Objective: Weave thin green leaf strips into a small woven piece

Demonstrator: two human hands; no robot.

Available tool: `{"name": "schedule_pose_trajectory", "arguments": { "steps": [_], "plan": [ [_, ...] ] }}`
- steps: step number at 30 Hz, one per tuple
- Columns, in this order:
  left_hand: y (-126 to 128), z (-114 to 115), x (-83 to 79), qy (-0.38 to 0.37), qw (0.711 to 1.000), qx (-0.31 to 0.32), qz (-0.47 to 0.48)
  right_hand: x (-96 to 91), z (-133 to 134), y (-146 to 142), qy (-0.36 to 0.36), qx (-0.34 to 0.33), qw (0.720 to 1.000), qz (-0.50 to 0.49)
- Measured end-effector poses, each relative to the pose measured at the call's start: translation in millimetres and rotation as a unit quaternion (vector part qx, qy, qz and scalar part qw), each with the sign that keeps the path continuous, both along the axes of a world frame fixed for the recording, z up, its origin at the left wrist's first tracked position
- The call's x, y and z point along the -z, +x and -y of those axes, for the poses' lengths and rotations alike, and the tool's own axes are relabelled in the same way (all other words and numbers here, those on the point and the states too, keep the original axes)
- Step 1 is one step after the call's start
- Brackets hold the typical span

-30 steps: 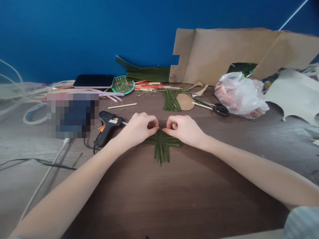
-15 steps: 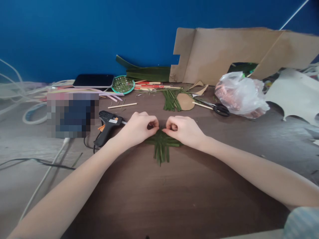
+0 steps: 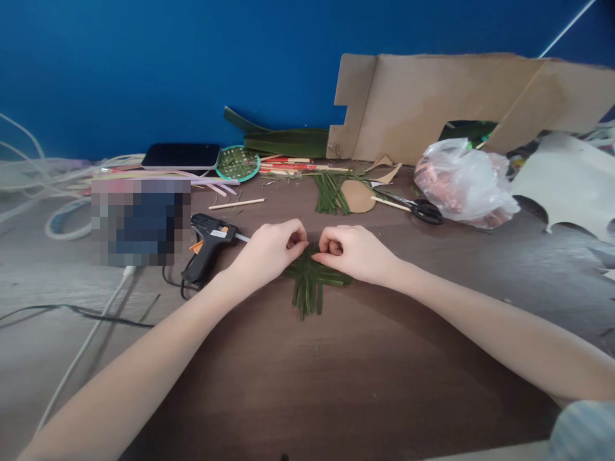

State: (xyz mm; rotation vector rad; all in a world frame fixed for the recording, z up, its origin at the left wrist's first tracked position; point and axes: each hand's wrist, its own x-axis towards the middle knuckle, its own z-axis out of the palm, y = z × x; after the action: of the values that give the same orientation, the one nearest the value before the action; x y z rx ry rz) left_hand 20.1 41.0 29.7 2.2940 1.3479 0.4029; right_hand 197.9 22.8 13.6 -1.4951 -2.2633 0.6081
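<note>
A small mat of crossed green leaf strips (image 3: 307, 291) lies on the brown table in front of me, its loose ends pointing toward me and out to the sides. My left hand (image 3: 273, 250) is closed at the mat's upper left, thumb and fingertips pinching the leaf strips. From the other side, my right hand (image 3: 358, 253) pinches the strips too, fingers curled and thumb pointing left. The far part of the mat is hidden by both hands.
Left of my left hand lies a black glue gun (image 3: 210, 246) with its cord. Farther back are a wooden stick (image 3: 236, 203), a bundle of cut leaf strips (image 3: 331, 193), a cardboard disc (image 3: 358, 195), scissors (image 3: 425, 211) and a plastic bag (image 3: 464, 182). Cardboard (image 3: 408, 102) leans on the blue wall.
The near ends of the leaf strips have shifted slightly left, and one strip now stands apart from the others. My left hand has moved a little down and right; the right hand has barely moved.
</note>
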Motion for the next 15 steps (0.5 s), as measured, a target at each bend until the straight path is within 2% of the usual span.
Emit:
{"name": "schedule_pose_trajectory", "arguments": {
  "steps": [6, 10, 15],
  "plan": [
    [-6.9, -3.6, 0.9, -0.083, 0.994, 0.033, 0.07, -0.2, -0.1, 1.9, 0.0, 0.001, 1.0, 0.025],
    [-6.2, -4.1, 2.2, -0.053, 0.997, 0.051, 0.034, 2.5, -0.9, 5.9, 0.032, 0.003, 0.999, 0.032],
    [-3.2, -1.0, 5.0, -0.02, 0.999, 0.042, 0.012, 6.3, -0.8, 8.3, 0.042, 0.011, 0.999, 0.005]
  ]
}}
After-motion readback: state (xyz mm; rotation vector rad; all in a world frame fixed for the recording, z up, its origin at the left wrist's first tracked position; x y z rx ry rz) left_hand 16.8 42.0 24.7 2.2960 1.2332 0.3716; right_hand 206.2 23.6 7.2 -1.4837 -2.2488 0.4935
